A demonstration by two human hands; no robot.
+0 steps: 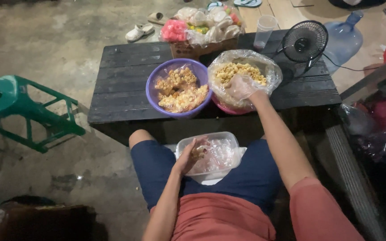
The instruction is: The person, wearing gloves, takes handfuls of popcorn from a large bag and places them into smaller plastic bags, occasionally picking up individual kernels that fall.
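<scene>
At the lower centre of the frame, a clear plastic tub (213, 156) rests on your lap; your left hand (188, 156) grasps a small bag of snacks (198, 152) at its rim. Just above centre, your gloved right hand (241, 86) dips into a clear bag of ring snacks (242, 73); whether it is clenched, you cannot tell. Left of that bag sits a purple bowl (155, 78) on the dark table (121, 80).

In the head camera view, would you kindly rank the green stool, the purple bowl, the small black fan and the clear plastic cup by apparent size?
Largest to smallest:
1. green stool
2. purple bowl
3. small black fan
4. clear plastic cup
The cup stands farthest away, so it may look smaller than it is.
</scene>
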